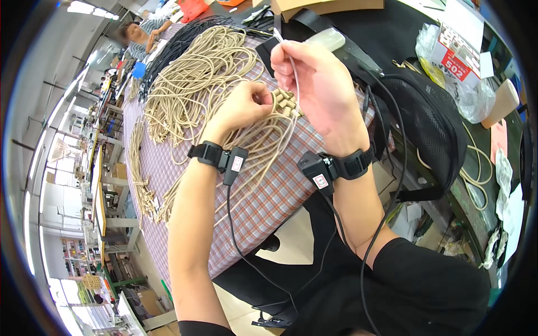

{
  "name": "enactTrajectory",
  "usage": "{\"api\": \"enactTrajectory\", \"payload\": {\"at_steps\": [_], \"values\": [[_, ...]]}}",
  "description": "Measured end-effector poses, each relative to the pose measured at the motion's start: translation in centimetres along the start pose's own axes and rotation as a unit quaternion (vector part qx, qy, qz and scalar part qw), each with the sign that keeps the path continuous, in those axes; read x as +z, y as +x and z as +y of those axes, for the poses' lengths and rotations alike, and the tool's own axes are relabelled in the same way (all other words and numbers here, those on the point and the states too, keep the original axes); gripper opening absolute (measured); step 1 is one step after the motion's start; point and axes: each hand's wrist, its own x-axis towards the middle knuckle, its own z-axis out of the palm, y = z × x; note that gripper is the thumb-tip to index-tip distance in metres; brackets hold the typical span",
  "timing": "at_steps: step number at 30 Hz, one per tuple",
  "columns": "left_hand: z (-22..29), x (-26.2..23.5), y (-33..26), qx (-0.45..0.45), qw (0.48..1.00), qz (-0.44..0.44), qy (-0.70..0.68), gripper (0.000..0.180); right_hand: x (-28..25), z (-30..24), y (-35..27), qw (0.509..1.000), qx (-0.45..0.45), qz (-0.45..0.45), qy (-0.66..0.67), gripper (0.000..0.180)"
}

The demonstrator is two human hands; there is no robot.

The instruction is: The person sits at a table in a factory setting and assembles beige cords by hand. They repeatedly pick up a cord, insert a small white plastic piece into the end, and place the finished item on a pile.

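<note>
The tan cords (207, 73) look like woven cloth rope, soft and matt. Beside them the black cords (179, 39) look smooth with a little shine. The tablecloth (263, 207) under the tan cords is checked cloth, flat and dull. The wrist straps (204, 151) are matt black plastic. Right of the tan cords, the black bag (431, 123) is rough mesh cloth, and the clear wrap (476, 101) past it is shiny, crinkly plastic.
</note>
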Motion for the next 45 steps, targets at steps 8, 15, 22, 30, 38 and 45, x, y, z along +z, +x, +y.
{"api": "enactTrajectory", "payload": {"at_steps": [8, 15, 22, 30, 38, 45], "values": [[-0.6, -0.6, -3.6, 0.039, 0.936, 0.259, -0.237, 0.009, 1.1, 0.3, -0.4, 0.999, 0.02, -0.003, -0.029, 0.03], [-0.5, -4.3, -9.2, 0.124, 0.813, 0.161, -0.545, 0.009, 4.1, 0.9, -1.8, 0.99, 0.056, -0.084, -0.103, 0.033], [0.5, -4.9, -11.7, 0.179, 0.796, 0.155, -0.557, 0.01, 7.5, 2.5, -3.4, 0.971, 0.07, -0.177, -0.147, 0.033], [-0.5, -4.8, -12.2, 0.155, 0.668, 0.155, -0.711, 0.011, 8.6, 3.5, -4.0, 0.959, 0.064, -0.172, -0.216, 0.033], [1.1, -4.1, -12.8, 0.173, 0.665, 0.162, -0.709, 0.02, 8.6, 6.1, -4.0, 0.955, 0.013, -0.156, -0.251, 0.034], [1.6, -4.1, -13.0, 0.166, 0.647, 0.182, -0.722, 0.022, 8.6, 6.0, -4.0, 0.953, -0.017, -0.15, -0.263, 0.035]]}}
